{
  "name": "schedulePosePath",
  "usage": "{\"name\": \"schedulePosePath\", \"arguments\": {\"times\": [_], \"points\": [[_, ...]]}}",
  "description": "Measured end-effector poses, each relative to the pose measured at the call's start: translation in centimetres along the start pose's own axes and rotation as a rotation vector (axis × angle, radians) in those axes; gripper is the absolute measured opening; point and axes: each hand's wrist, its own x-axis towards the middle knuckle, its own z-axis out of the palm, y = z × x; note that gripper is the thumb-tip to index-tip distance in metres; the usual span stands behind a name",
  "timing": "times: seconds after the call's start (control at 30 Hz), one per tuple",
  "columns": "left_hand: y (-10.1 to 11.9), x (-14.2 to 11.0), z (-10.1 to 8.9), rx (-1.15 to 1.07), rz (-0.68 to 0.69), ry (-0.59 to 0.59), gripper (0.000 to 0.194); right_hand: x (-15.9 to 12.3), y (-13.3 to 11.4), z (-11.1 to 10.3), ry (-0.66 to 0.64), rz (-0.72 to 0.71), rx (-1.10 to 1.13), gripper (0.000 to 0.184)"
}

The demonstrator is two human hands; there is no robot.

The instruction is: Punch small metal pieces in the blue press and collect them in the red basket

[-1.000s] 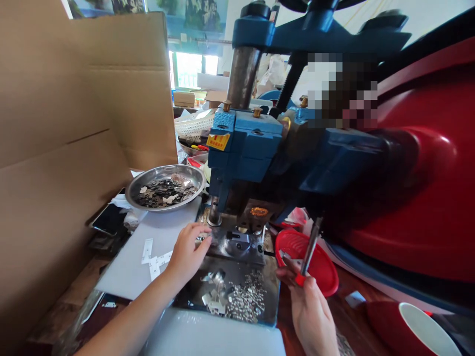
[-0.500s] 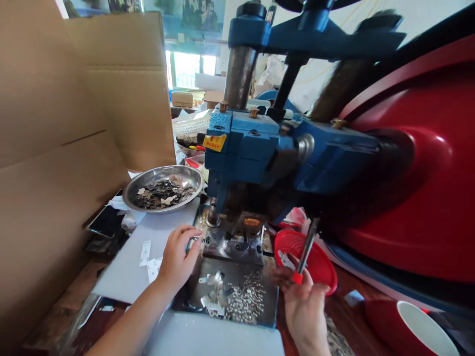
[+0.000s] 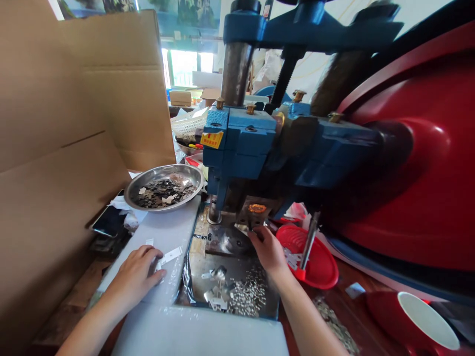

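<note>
My left hand [image 3: 137, 274] rests low over the white board, its thumb and fingers closed about a pale metal strip [image 3: 172, 254] with small holes. Another strip's edge [image 3: 149, 242] shows just beyond my fingers. Under the head of the blue press [image 3: 237, 143], my right hand [image 3: 267, 247] reaches to the steel die [image 3: 228, 241]. A small metal plate [image 3: 242, 228] is at its pinched fingertips; they partly hide it. Nearer me, small shiny bits [image 3: 248, 294] and several loose metal plates [image 3: 217, 299] lie on the dark press bed [image 3: 198, 291].
A steel bowl [image 3: 133, 202] of flat metal pieces stands left on the white board [image 3: 148, 301]. A red basket [image 3: 326, 272] sits right, a lever [image 3: 309, 242] slanting before it. Cardboard [image 3: 122, 89] walls the left; a large red wheel [image 3: 426, 198] fills the right.
My left hand has moved left from the die's edge to the strips on the board. My right hand has gone from beside the lever to the die under the press head.
</note>
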Motion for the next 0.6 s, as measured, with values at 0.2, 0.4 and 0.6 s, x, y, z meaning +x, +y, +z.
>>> {"name": "schedulePosePath", "arguments": {"times": [0.2,0.4,0.6], "points": [[0.7,0.8,0.2,-0.067,0.027,-0.036,0.016,-3.6,3.1,-5.0,0.388,0.179,0.103,0.040],[1.8,1.2,0.1,-0.127,0.078,-0.024,0.011,-8.0,3.0,-4.5,0.180,-0.087,-0.177,0.027],[3.1,1.5,0.4,-0.171,0.133,-0.078,0.012,-8.6,-0.9,1.1,-0.228,-0.375,-0.384,0.015]]}}
